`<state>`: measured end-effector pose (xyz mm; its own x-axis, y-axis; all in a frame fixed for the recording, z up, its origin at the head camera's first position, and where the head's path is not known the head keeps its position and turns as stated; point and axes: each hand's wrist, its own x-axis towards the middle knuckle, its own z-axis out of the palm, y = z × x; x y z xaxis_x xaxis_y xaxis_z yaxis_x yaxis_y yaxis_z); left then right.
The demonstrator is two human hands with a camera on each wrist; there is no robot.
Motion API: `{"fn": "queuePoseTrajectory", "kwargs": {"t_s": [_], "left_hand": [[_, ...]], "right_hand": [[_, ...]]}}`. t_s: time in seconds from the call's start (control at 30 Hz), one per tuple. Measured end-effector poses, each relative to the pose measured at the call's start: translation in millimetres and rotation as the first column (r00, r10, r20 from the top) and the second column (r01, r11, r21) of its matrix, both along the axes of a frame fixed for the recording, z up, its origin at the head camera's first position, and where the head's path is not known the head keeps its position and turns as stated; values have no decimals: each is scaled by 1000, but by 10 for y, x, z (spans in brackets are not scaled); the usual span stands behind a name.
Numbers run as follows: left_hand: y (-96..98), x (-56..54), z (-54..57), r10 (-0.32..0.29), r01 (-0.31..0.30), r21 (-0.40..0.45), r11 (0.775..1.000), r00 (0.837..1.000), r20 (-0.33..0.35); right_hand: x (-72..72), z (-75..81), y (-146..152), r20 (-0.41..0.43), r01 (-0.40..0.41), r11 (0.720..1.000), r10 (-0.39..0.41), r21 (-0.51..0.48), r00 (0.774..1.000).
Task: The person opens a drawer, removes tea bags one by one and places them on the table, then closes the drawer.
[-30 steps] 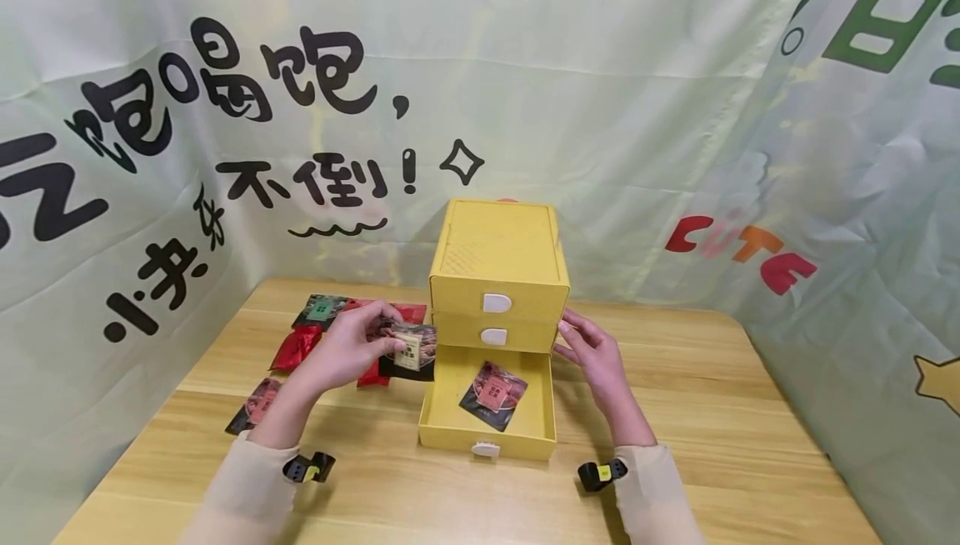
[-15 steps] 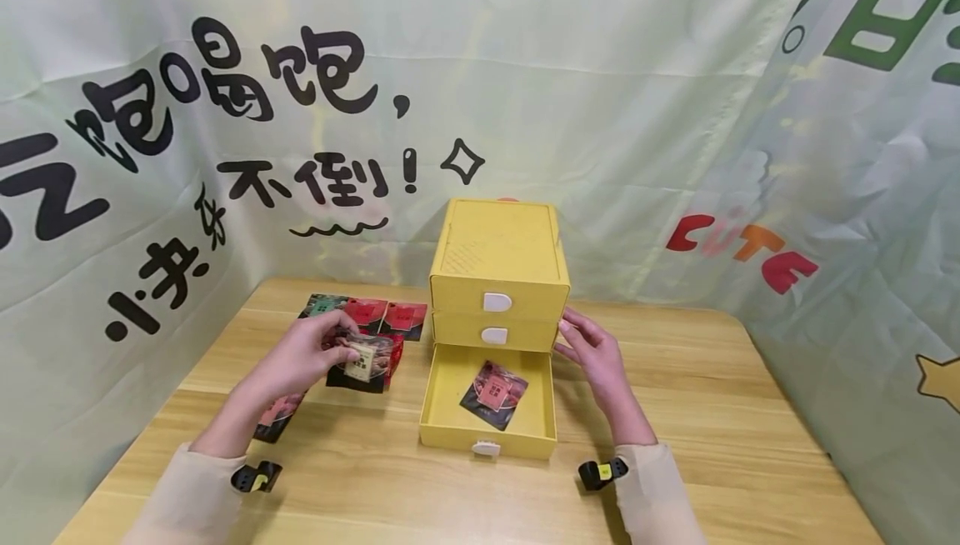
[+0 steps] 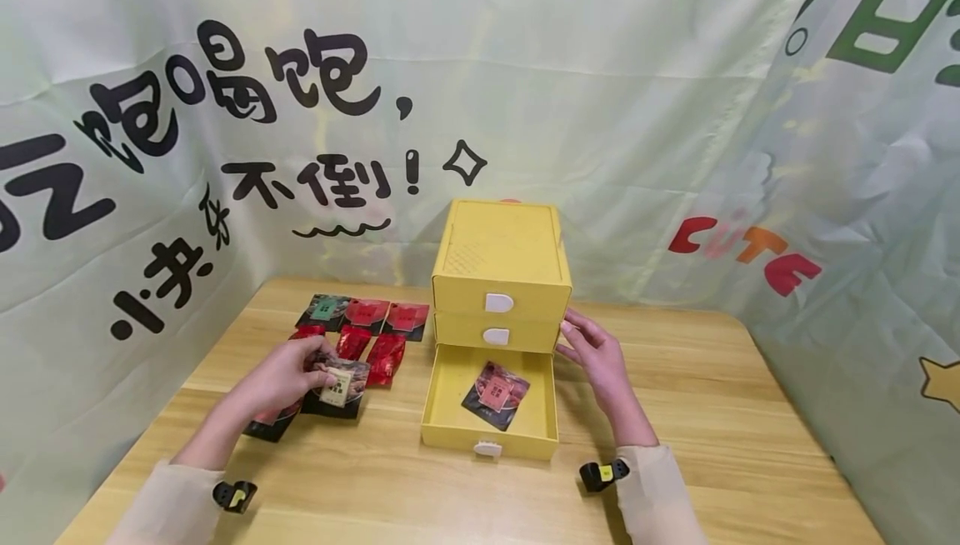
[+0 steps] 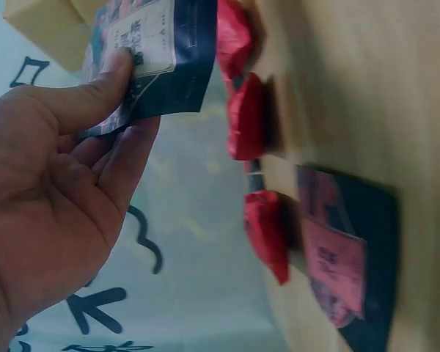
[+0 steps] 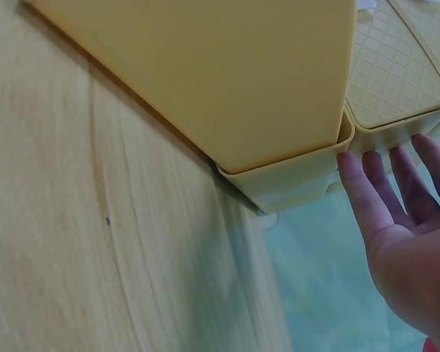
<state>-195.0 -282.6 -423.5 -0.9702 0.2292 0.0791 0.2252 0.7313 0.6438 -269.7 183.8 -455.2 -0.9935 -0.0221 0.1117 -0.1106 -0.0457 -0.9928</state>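
Observation:
My left hand [image 3: 279, 380] pinches a dark food packet [image 3: 349, 399] with a cream label between thumb and fingers, above the table's left part. In the left wrist view, the thumb presses on the label of that packet [image 4: 150, 44]. Close by, a dark packet with a pink label [image 3: 272, 428] lies partly hidden under the hand. My right hand [image 3: 598, 362] rests its fingertips against the right side of the yellow drawer box [image 3: 502, 245], fingers mostly straight. The bottom drawer [image 3: 442, 416] is pulled out, and a dark packet with a red-pink label [image 3: 497, 395] lies in it.
At the back left lie a green-labelled packet [image 3: 324, 309] and two red-labelled ones [image 3: 365, 312] in a row. Before them are shiny red packets [image 3: 386, 359]. The upper drawers, with white handles [image 3: 498, 302], are closed. Printed cloth hangs behind the wooden table [image 3: 675, 412].
My left hand has carried the cream-labelled packet left and toward me, away from the drawer box, uncovering the red packets. The right hand has stayed at the box's side.

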Motion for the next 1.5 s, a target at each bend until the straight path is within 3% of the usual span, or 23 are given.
{"fn": "queuePoseTrajectory", "kwargs": {"t_s": [0.17,0.33,0.6,0.77,0.9,1.2,1.5], "left_hand": [[-46,-11,-147,-46,46,3,999,996,71],[-54,-21,-201,-68,74,-53,996,992,102],[-44,-59,-218,-4,30,-215,976,993,119],[-45,-81,-244,-4,32,-261,965,994,105],[-35,-87,-241,-45,65,-274,960,996,80],[-68,-111,-317,-53,63,-316,947,998,42],[-109,-51,-381,-55,55,-327,943,998,8]], "right_hand": [[-4,-2,0,-6,-2,1000,2,-3,1000],[-8,9,9,-13,-11,1000,11,7,1000],[-1,27,17,-14,-5,1000,5,10,1000],[-4,30,27,-19,-14,1000,14,10,1000],[-6,26,33,-18,-16,1000,16,11,1000],[-4,24,27,-17,-22,1000,22,5,1000],[21,-41,17,-26,-27,1000,28,10,999]]}}
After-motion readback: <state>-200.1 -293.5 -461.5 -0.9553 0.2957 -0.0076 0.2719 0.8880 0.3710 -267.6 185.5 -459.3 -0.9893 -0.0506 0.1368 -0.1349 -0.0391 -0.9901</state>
